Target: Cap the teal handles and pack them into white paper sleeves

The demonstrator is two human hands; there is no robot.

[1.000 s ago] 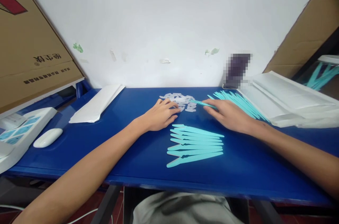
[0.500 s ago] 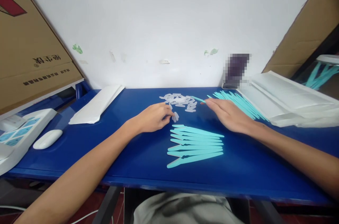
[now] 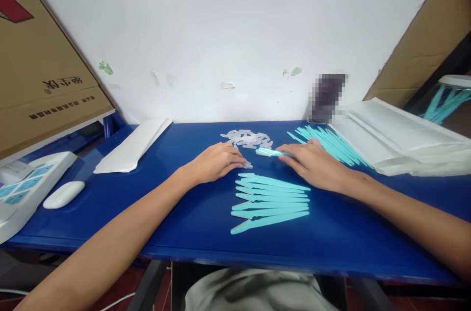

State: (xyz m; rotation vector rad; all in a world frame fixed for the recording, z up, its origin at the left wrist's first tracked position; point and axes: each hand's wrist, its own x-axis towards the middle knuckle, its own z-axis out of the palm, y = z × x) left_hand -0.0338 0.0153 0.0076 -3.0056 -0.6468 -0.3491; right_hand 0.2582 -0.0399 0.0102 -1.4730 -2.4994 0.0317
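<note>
My right hand [image 3: 312,161] pinches a turquoise eyebrow razor [image 3: 268,152] by its handle, blade end pointing left. My left hand [image 3: 217,163] is closed at the fingertips on a small clear plastic blade cap [image 3: 248,165], just left of the razor's tip; the two are apart. Behind both hands lies a loose pile of clear caps [image 3: 247,138]. Nearer me, several turquoise razors [image 3: 272,198] lie in a row, handles to the right. A heap of more razors [image 3: 331,142] sits behind my right hand.
On the blue table [image 3: 191,222], a white plastic bag [image 3: 132,146] lies at left and more white bags [image 3: 401,139] at right. A white mouse-shaped object [image 3: 64,194] and a white device [image 3: 40,183] stand far left. A blurred-out dark object [image 3: 327,97] leans on the wall.
My right hand has brought the razor toward me and left, away from the cap pile, turning its blade end into view. My left hand has shifted slightly right with the cap.
</note>
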